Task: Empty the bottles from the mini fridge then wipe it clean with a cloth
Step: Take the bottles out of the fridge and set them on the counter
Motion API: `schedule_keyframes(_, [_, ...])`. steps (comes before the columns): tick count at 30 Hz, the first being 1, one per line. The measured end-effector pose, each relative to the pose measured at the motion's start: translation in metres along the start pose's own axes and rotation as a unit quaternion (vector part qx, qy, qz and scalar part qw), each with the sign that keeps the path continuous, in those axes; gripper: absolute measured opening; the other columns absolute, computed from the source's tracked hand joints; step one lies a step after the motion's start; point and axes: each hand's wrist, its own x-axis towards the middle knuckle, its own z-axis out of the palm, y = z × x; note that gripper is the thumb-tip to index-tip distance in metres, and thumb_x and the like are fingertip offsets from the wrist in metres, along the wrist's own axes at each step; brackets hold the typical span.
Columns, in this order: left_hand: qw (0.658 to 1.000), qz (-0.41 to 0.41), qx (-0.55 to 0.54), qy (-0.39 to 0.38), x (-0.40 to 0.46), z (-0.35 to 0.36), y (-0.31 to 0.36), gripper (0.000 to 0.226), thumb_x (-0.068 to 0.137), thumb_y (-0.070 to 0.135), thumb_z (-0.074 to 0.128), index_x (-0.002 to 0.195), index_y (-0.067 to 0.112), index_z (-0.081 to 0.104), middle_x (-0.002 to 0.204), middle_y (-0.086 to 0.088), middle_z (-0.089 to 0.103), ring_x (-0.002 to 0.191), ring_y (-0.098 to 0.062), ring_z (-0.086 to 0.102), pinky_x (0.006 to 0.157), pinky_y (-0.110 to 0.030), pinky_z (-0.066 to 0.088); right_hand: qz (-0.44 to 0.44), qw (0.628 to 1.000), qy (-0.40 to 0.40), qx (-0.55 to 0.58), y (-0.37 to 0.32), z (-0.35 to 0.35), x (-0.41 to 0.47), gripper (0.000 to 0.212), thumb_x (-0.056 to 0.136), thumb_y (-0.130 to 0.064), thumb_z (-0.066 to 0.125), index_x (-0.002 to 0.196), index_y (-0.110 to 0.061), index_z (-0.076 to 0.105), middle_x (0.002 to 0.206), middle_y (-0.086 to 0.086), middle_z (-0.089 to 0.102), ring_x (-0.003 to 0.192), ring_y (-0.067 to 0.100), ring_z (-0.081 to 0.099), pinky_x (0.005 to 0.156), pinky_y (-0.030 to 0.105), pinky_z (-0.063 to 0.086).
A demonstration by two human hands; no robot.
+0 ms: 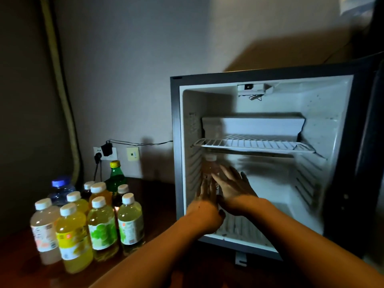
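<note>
Dim room, plain grey wall, dark wooden table (158,196) running along it. Mini fridge (175,142) stands on the table at right, door swung open to the far right edge of view. Wire shelf (253,144) sits about mid-height inside, nothing on it; white cooling plate behind it. One bottle (210,168) stands upright in the lower compartment, at the back left corner below the shelf: pale pinkish drink, white cap, partly blurred. Both forearms reach in from below. Left hand (204,202) is inside the lower compartment, fingers extended upward beside the bottle's base; whether they touch it cannot be told. Right hand (232,187) is spread wide, fingers straight and pointing left toward the bottle, fingertips at or just in front of its body; contact unclear through motion blur. Neither hand visibly closed round anything. Left of the fridge, a cluster of bottles (99,221) stands upright on the table: yellow and pale green drinks with white caps, a green bottle (116,177) with yellow cap at the back, a clear water bottle (61,190) with blue cap. Wall socket (105,153) behind them holds a black adapter and plug, thin cable running right toward the fridge
</note>
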Motion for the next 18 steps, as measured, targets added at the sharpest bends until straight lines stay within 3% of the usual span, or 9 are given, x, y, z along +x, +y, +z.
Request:
schedule_keyframes(2, [0.999, -0.015, -0.025, -0.012, 0.021, 0.014, 0.002, 0.097, 0.092, 0.045, 0.051, 0.149, 0.020, -0.025, 0.157, -0.004, -0.028, 0.148, -0.026, -0.010, 0.119, -0.043, 0.020, 0.002, 1.000, -0.002, -0.013, 0.009, 0.007, 0.011, 0.073, 0.095, -0.045, 0.041, 0.154, -0.035, 0.000, 0.161, -0.001, -0.020, 0.148, 0.027, -0.018, 0.118, 0.051, -0.008])
schedule_keyframes(6, [0.994, -0.058, -0.091, -0.019, 0.048, 0.034, 0.003, 0.091, 0.095, 0.043, 0.046, 0.149, 0.017, -0.023, 0.157, -0.011, -0.026, 0.147, -0.031, -0.013, 0.121, -0.046, 0.010, -0.018, 0.998, 0.052, -0.020, 0.020, 0.017, 0.030, 0.064, 0.099, -0.045, 0.033, 0.155, -0.031, 0.005, 0.162, 0.002, -0.016, 0.148, 0.029, -0.014, 0.119, 0.052, -0.003])
schedule_keyframes(9, [0.993, -0.064, -0.098, 0.001, 0.058, 0.044, 0.003, 0.072, 0.101, 0.032, 0.035, 0.152, 0.011, -0.012, 0.159, -0.019, -0.010, 0.147, -0.036, -0.001, 0.120, -0.046, 0.012, -0.027, 0.996, 0.080, -0.020, 0.025, 0.018, 0.051, 0.066, 0.098, -0.041, 0.039, 0.155, -0.029, 0.008, 0.162, 0.002, -0.013, 0.149, 0.030, -0.007, 0.120, 0.049, 0.004])
schedule_keyframes(13, [0.965, -0.088, -0.236, 0.067, 0.071, 0.056, 0.002, 0.074, 0.098, 0.031, 0.044, 0.154, 0.016, -0.004, 0.159, -0.011, 0.012, 0.145, -0.026, 0.019, 0.118, -0.038, 0.019, -0.037, 0.995, 0.096, 0.012, 0.027, 0.019, 0.080, 0.065, 0.098, -0.036, 0.041, 0.154, -0.027, 0.010, 0.163, 0.002, -0.007, 0.149, 0.027, -0.001, 0.121, 0.044, 0.011])
schedule_keyframes(18, [0.963, -0.102, -0.222, 0.114, 0.079, 0.061, 0.008, 0.072, 0.098, 0.028, 0.044, 0.153, 0.015, 0.000, 0.156, -0.009, 0.022, 0.138, -0.026, 0.031, 0.113, -0.036, 0.028, -0.038, 0.992, 0.119, 0.019, 0.024, 0.027, 0.090, 0.061, 0.094, -0.034, 0.049, 0.149, -0.020, 0.028, 0.161, 0.009, 0.008, 0.144, 0.032, 0.021, 0.116, 0.042, 0.026])
